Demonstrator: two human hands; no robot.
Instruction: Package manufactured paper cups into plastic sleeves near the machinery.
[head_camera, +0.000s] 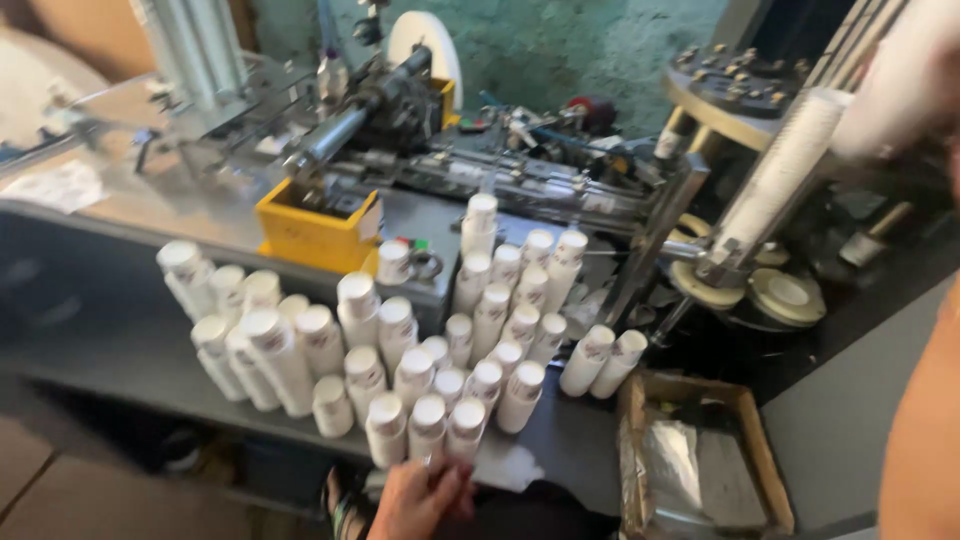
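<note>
Grey worktop (560, 440) runs in front of a cluttered machine (400, 110) with a yellow box (315, 225) against a rough green wall. Stacks of white paper cups (400, 350) stand crowded across it, tilted. Low in the middle, the left hand (420, 497) touches the nearest cup stack (428, 428), its grip loosely curled, fingers apart. At top right, the blurred right hand (905, 75) seems wrapped around a long cup stack (775, 175).

**Crowded bench, narrow gaps**

Stacks of white paper cups (400, 360) pack the bench (120, 350) nearly edge to edge. Bare strip lies left of them; the yellow box (315, 228) and machine (480, 150) block behind, a cardboard tray (700, 460) right.
</note>
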